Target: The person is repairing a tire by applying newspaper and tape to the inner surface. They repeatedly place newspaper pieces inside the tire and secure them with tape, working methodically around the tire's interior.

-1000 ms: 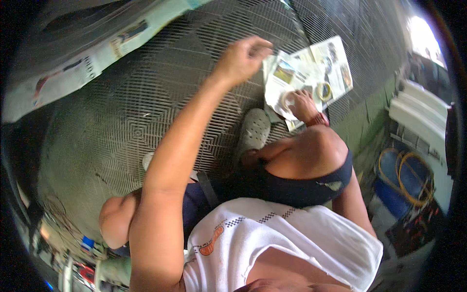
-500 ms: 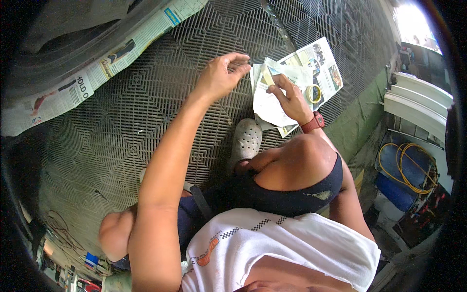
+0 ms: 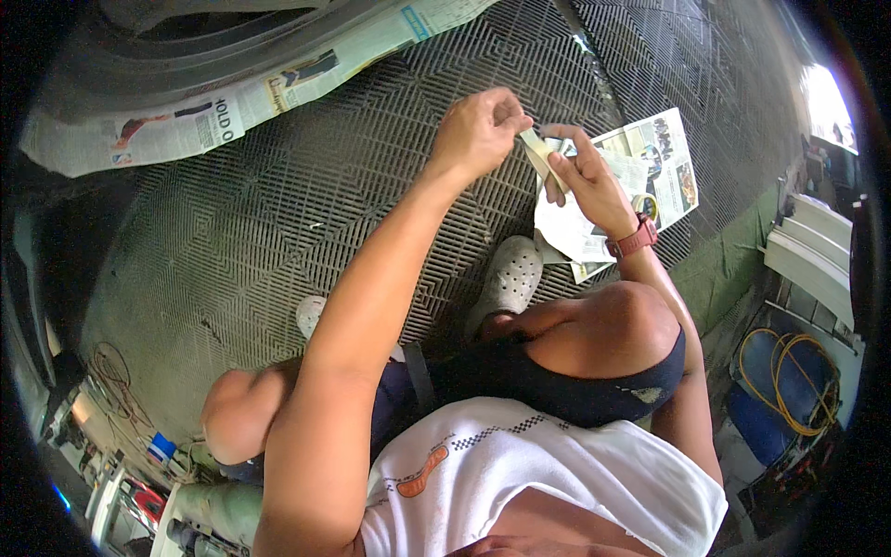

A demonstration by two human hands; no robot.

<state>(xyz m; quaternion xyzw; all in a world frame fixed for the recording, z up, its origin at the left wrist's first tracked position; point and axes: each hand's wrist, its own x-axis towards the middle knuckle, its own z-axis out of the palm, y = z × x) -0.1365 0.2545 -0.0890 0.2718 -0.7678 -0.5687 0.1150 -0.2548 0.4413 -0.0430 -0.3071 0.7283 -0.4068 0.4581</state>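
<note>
Head view: the right hand (image 3: 594, 190) grips a cream ring-shaped tape roll (image 3: 546, 160) near the left edge of pale paper sheets (image 3: 571, 232), slanting forward-left to the left hand (image 3: 478, 130), pinching its end.

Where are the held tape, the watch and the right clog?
Tape (image 3: 542, 157): head view, on its pale band, by the right hand's (image 3: 594, 190) thumb.
Watch (image 3: 635, 239): head view, on its reddish band.
Clog (image 3: 517, 270): head view, on its holed top.

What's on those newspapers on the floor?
A yellowish tape roll, partly hidden, lies on the newspapers; the right hand blocks part of them, so anything behind it can't be seen.
</note>
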